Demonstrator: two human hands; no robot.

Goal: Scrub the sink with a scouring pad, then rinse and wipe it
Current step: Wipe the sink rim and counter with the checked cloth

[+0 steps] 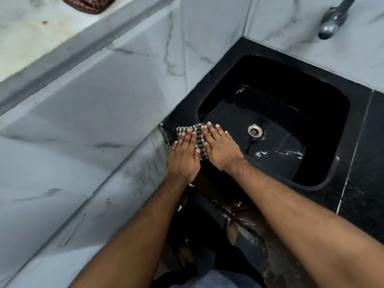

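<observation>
Pressing checked cloth on sink rim | left hand, right hand grip: flat, fingers spread

A single head-worn camera looks steeply down and forward, close over a black sink set in a tiled corner. Its wide lens bends the wall lines. Both forearms enter from the bottom edge.

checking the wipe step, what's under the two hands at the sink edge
A checked cloth lies flat on the black sink rim, pressed by the left hand and right hand. The hands cover most of it, so its full extent is hidden.
</observation>
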